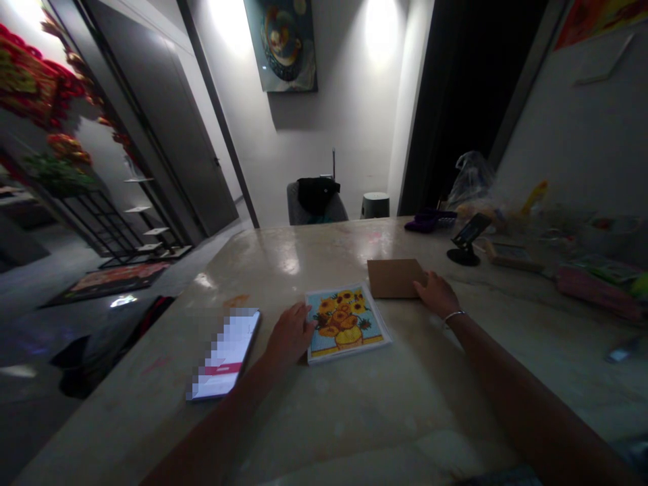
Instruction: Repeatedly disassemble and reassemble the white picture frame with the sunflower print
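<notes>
On the marble table lies a square sunflower picture (pixel 346 320) with a clear or white edge around it. My left hand (pixel 291 332) rests at the picture's left edge, its fingers bent and close together against it. A flat brown cardboard piece (pixel 393 278) lies behind the picture and to its right. My right hand (pixel 437 294), with a bracelet at the wrist, touches the cardboard's right edge with thumb and fingers. Left of my left hand, a lit phone (pixel 227 354) lies flat, its screen partly pixelated.
The table (pixel 324 432) also holds a black phone stand (pixel 468 239), a purple item (pixel 429 220), a clear plastic bag (pixel 472 181), a small frame (pixel 514 256) and a pink item (pixel 597 291) on the right. A chair (pixel 316 202) stands beyond the far edge.
</notes>
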Demonstrator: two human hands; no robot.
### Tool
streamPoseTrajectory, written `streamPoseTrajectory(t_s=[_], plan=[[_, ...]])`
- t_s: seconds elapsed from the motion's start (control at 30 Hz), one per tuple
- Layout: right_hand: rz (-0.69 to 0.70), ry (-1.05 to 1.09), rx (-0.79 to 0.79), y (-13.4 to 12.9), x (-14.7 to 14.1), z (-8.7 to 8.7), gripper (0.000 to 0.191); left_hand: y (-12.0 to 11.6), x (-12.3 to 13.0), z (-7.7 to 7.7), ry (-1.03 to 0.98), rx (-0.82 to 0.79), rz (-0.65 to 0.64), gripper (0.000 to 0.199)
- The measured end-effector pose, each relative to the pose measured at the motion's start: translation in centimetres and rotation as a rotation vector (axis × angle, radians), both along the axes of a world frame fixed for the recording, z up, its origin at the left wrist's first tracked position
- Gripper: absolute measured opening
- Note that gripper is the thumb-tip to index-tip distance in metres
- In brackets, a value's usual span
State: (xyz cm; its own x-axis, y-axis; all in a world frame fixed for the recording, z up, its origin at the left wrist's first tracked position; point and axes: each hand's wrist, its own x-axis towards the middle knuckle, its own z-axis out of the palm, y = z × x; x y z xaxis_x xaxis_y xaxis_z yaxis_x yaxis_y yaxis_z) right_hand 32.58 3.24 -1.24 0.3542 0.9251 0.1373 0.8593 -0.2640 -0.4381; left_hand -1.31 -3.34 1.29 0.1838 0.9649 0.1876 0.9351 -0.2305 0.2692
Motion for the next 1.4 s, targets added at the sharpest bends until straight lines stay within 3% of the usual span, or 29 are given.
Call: streamPoseTrajectory(t_s=[0.2, 0.43, 0.67, 0.9, 1.13, 1.4], plan=[[-0.032, 0.272, 0.035, 0.9, 1.1, -0.2, 0.062, 0.0, 0.0, -0.3, 0.012, 0.010, -0.002, 0.037], [-0.118, 0.634, 0.165, 0.8, 0.5, 0.2, 0.061, -0.2, 0.5, 0.0, 0.031, -0.049, 0.022, 0.035], [-0.050, 0.960, 0.236, 0.8, -0.3, -0.2, 0.055, -0.1, 0.4, -0.3, -0.012, -0.020, 0.014, 0.034], [0.020, 1.242, 0.326, 0.1, -1.7, 0.7, 0.040, -0.2, 0.3, -0.3, 0.033, -0.042, -0.007, 0.037], [0.075, 1.197, 0.266, -0.9, -3.8, 1.0, 0.022, -0.2, 0.4, -0.1, 0.057, -0.056, 0.005, 0.037], [0.214, 0.846, 0.367, -2.4, -5.7, 1.8, 0.038, -0.1, 0.3, -0.2, 0.078, -0.043, -0.013, 0.039]])
